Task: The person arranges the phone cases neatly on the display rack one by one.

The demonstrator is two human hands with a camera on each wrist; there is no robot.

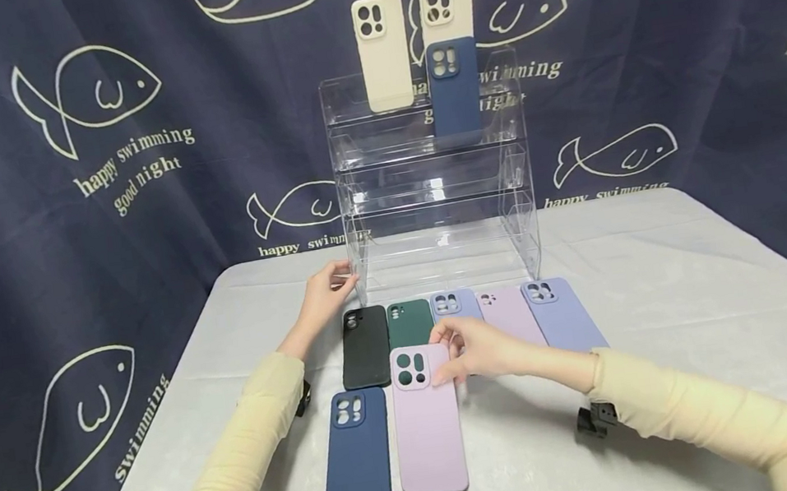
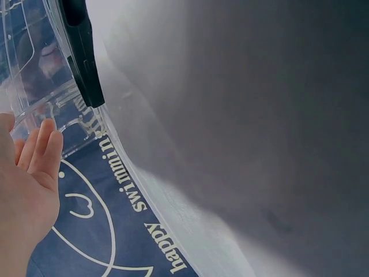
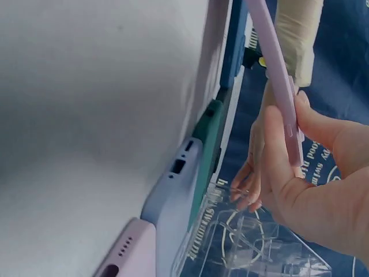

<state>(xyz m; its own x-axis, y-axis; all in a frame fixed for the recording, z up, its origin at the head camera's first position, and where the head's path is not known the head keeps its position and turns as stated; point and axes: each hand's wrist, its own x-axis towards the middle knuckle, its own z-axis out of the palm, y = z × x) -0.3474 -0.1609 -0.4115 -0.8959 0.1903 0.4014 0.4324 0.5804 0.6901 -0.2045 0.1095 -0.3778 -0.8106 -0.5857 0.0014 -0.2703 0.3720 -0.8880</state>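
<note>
My right hand (image 1: pixel 480 348) pinches a lilac phone case (image 1: pixel 430 440) by its upper right edge, thumb on its back. The right wrist view shows this case (image 3: pixel 275 63) edge-on, raised off the table. At the rack's lower left side is my left hand (image 1: pixel 326 297), its fingertips at the clear plastic. In the left wrist view that hand (image 2: pixel 34 190) has fairly straight fingers beside the clear tiered rack (image 1: pixel 440 260). A navy phone case (image 1: pixel 358 474) lies left of the lilac one. Behind them lie a black case (image 1: pixel 365 353) and a green case (image 1: pixel 409 322).
Beyond my right hand lie a periwinkle case (image 1: pixel 457 303), another lilac case (image 1: pixel 510 313) and a second periwinkle case (image 1: pixel 567 314). On the rack's top tiers stand two cream cases (image 1: pixel 386 64) and a navy case (image 1: pixel 456 100). A grey-white cloth covers the table (image 1: pixel 668 292).
</note>
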